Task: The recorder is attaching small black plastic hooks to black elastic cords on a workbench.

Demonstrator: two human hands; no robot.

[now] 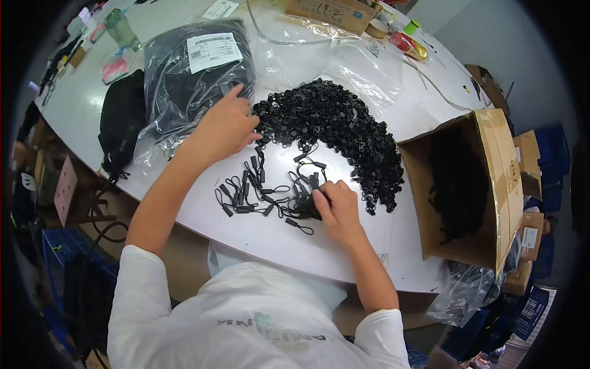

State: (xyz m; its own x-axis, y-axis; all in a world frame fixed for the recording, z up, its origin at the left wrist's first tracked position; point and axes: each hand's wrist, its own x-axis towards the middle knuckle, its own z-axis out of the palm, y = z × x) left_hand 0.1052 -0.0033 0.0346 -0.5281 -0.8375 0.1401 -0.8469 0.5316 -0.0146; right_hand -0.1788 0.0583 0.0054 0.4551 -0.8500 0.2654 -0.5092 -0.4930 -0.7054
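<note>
My left hand point(226, 127) is over the left end of a large curved pile of small black plastic pieces point(344, 117), beside a clear bag of black goods point(203, 92). Its fingers are spread, the index finger reaching toward the bag. Lower on the white table, my right hand point(337, 211) is closed round a bunch of black cord zipper pulls point(309, 203); its palm side is hidden. Several loose cord zipper pulls point(246, 190), each a thin loop with a black end, are scattered to the left of it.
An open cardboard box point(424, 203) with black contents lies on its side at the right table edge. A black cloth pouch point(123, 117) is left of the bag. Clear plastic sheets point(362, 67), a carton point(335, 13) and a red-and-gold can point(408, 46) stand farther back.
</note>
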